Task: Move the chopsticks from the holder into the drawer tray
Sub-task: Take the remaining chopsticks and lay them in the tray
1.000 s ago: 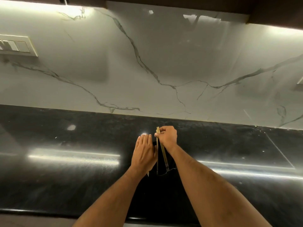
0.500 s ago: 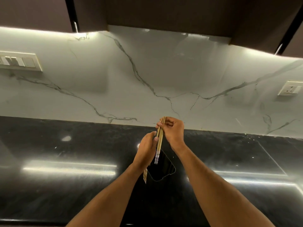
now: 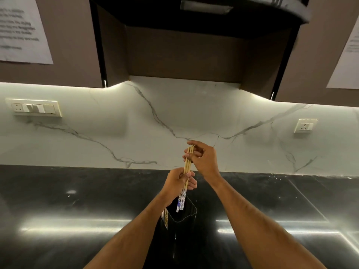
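Nearest the camera, two bare forearms rise from the bottom edge of the frame and converge just below its centre. Between them, low in the middle, stands the dark, glossy, square-mouthed plastic holder (image 3: 181, 215) on the polished black stone countertop (image 3: 77, 200), a yellowish label showing on its left face; its mouth looks empty apart from the patterned ends hanging over it. Just above it the left hand (image 3: 179, 183) curls its fingers around the lower half of the bundle of slim, pale bamboo chopsticks with blue-and-white patterned ends (image 3: 186, 171), probably to keep the sticks gathered and parallel as they come clear of the rim. Higher and slightly right, the right hand (image 3: 202, 159) pinches the bare upper tips between thumb and fingers, which likely steadies the top so none fan out or slip. The bundle stands nearly upright, patterned ends downward, just above the holder's opening and no longer resting inside it. The drawer tray is not in view, so the carry to it appears yet to come. Beyond the hands, the white marble-veined backsplash (image 3: 136, 133) crosses the middle of the frame, with a switch plate (image 3: 34, 108) at left and a socket (image 3: 305, 126) at right. Brown wall cabinets (image 3: 73, 55) fill the top.
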### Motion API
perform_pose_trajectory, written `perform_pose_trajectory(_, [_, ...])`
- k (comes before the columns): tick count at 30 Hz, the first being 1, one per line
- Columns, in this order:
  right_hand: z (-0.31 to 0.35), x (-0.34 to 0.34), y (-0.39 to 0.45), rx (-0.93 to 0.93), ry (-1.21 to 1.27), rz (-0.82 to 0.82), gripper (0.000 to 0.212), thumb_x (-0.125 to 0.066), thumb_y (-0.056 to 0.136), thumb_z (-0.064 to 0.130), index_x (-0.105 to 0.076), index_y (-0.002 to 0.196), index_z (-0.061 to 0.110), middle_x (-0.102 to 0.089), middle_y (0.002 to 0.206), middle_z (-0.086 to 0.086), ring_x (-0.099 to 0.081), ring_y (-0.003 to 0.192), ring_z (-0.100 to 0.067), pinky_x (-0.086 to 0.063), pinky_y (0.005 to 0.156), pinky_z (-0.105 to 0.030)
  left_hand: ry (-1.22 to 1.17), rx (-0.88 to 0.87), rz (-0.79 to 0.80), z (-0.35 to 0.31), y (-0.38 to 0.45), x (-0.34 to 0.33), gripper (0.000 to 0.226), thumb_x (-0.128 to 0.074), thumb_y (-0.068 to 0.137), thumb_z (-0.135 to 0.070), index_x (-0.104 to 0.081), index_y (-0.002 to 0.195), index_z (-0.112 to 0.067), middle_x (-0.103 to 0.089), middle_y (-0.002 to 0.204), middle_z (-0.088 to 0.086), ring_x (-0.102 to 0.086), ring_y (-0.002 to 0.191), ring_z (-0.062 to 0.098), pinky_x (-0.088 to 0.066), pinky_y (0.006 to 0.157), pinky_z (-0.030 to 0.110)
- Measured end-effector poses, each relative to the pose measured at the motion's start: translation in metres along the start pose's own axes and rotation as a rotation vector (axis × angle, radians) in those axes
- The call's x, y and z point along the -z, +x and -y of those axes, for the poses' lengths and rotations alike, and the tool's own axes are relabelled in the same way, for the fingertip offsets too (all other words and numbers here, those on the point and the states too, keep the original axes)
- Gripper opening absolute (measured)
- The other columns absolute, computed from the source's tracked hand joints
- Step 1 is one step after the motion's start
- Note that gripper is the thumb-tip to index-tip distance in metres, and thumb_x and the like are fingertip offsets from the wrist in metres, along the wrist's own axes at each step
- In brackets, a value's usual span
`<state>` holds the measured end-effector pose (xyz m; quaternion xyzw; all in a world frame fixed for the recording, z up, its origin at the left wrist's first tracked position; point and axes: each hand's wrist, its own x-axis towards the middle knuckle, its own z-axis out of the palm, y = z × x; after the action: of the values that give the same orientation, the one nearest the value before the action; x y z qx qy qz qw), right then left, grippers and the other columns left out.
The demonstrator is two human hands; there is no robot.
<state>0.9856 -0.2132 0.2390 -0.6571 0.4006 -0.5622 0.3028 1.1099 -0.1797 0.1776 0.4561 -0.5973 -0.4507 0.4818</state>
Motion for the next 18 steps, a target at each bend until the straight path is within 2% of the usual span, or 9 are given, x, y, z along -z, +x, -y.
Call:
perform_pose_trajectory(11, [0.026,0.013,-0.022,0.018,-0.004,0.027,0.047,-0.073,0.084,-0.007,-0.064,0.128,0.006,-0.075,0.097,-0.011,-0.076,0.080,-0.023,-0.063,0.078,-0.043,-0.016,-0.026,0.070,-0.025,-0.028,-0.005,0.022,-0.045,0.106,-0.014,-0.064,0.109,-0.001,-0.076,0.090,0.019,-0.076,0.085,0.032,-0.062,0.084,0.045])
perform_pose_trajectory(18, [0.033,0.022,-0.027,0.007,0.021,0.027,0.036,-0.074,0.083,-0.008,-0.071,0.116,0.004,-0.075,0.093,-0.012,-0.077,0.077,-0.024,-0.063,0.076,-0.048,-0.032,-0.011,0.101,-0.028,-0.033,-0.009,0.021,-0.046,0.106,-0.014,-0.064,0.109,-0.003,-0.076,0.090,0.017,-0.076,0.086,0.031,-0.062,0.085,0.044])
